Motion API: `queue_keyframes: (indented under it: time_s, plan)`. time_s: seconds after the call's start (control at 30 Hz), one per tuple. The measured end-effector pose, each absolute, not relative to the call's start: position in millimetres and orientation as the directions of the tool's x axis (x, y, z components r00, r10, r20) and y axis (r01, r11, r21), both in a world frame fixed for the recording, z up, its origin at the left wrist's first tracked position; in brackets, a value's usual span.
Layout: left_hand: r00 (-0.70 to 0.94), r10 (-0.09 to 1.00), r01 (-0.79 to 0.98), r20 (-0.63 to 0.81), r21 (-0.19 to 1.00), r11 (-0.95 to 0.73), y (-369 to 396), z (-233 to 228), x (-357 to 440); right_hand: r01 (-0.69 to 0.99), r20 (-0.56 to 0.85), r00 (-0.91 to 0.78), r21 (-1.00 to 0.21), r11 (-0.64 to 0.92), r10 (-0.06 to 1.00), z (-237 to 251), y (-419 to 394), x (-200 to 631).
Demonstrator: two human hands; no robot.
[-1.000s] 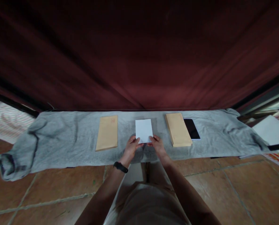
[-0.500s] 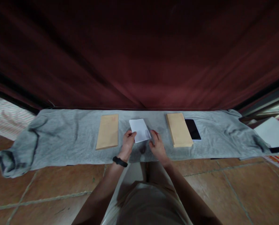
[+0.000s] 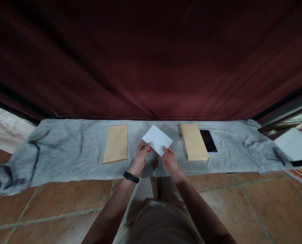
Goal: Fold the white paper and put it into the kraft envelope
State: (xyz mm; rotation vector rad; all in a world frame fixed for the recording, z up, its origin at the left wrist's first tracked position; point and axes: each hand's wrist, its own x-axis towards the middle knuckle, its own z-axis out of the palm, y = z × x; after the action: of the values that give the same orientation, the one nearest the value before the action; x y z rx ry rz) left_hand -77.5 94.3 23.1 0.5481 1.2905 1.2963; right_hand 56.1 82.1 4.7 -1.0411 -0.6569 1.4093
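A small white sheet of paper [image 3: 157, 138], turned cornerwise, is held in front of me above the grey cloth. My right hand [image 3: 169, 161] pinches its lower right part, thumb on top and fingers mostly hidden beneath. At the lower left edge, my left hand [image 3: 141, 156] has its thumb and fingers closed on the paper; a dark band [image 3: 131, 177] circles that wrist. To the left lies a flat brown envelope [image 3: 116, 143]. On the right rests a thicker stack of brown envelopes [image 3: 194, 141].
A dark-screened phone or tablet [image 3: 209, 141] lies beside the stack, partly under it. Grey cloth [image 3: 72, 149] covers the narrow table. A dark red curtain [image 3: 151, 67] hangs behind it. White paper [image 3: 295, 144] is at the far right, and tiled floor [image 3: 64, 200] shows below.
The white paper has turned to sit cornerwise and shifted slightly right. My right hand, apart from it before, now grips it. The left hand's hold has shifted along its edge.
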Motion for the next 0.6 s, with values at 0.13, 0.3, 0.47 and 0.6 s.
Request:
queue_keyframes:
  time_s: [0.13, 0.3, 0.47, 0.6]
  plan:
    - [-0.249, 0.931, -0.227, -0.266, 0.951, 0.211, 109, 19, -80, -0.545, -0.337, 0.052, -0.798, -0.256, 0.940, 4, 74, 56]
    - [-0.202, 0.960, -0.068, -0.196, 0.980, 0.185, 134, 18, -94, -0.464, -0.445, 0.075, -0.808, -0.364, 0.893, 3, 76, 73]
    - [-0.230, 0.960, 0.044, -0.158, 0.984, 0.172, 151, 15, -104, -0.379, -0.482, -0.032, -0.805, -0.457, 0.876, 5, 78, 76]
    - [-0.288, 0.952, 0.419, 0.105, 0.908, 0.027, 135, 10, -101, -0.272, -0.509, -0.095, -0.814, -0.514, 0.856, 5, 78, 75]
